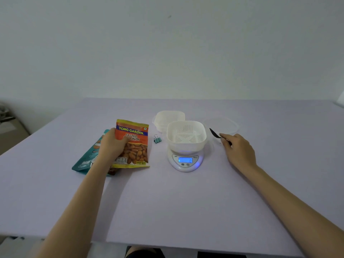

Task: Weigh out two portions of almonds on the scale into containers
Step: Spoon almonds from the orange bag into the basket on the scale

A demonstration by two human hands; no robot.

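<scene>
**Left hand holds the almond bag, bowl waits on the scale**

The left hand (113, 144) is wrapped around the almond bag (134, 146), thumb on the front. The right hand (239, 148) pinches the handle of a black spoon (214, 132) that points away toward the back of the table (186, 202).

The bag stands tilted up, long way up and down, with its top edge farthest from the person. The white bowl (186, 138) sits on the scale (185, 162), just to the right of the bag. So the bowl is between the two hands, and the almonds must go to the right to reach it. The left hand is the one nearer the bag.

The bag is orange and yellow, with brown almonds pictured on the front. I cannot tell if its top is open. The bowl has slits in its bottom and looks empty. The scale's little screen glows blue.
</scene>
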